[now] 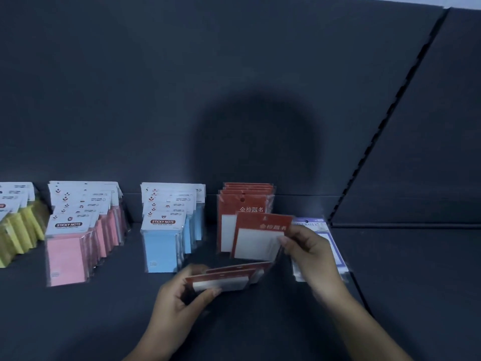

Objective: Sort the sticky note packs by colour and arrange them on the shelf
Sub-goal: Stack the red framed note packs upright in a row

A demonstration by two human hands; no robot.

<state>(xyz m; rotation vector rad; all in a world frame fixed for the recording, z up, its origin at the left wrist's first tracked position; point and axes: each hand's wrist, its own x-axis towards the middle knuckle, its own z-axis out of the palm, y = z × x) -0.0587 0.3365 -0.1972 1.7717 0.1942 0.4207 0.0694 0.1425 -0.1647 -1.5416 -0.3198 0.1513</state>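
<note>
Two hands are working at the near edge of the dark shelf (260, 321); the left hand (177, 303), at about 6 o'clock in the view, is closing thumb over fingers on a small fan of red packs (226, 278), which is lying nearly flat and pointing toward 2 o'clock; the exact count in that fan is not readable, at least two. The right hand (309, 254), at about 4 o'clock, is pinching a single red pack (257, 237) by its right edge, thumb in front and fingers behind, holding it upright and tilted just in front of the red row (246, 204); both grips are clamped, neither hand loose.

Handling judgement: these packs are looking light and fairly stiff as pads, while the clear film sleeves are glossy and likely slippery; an edge pinch across the pad body, as the right hand is using, appears sound; gripping by the header alone would risk the sleeve bending or sliding. The fanned packs in the left hand are likely to slip against one another unless squeezed firmly.

Beyond the right hand, partly hidden by it, a purple-bordered pack (335, 246) is lying at about 3 o'clock. Farther back, standing rows are running toward 9 o'clock: blue packs (161, 248), pink packs (66, 259), and yellow packs (18, 238) cut off by the frame edge; the red row is leaning near the back panel (234, 74).
</note>
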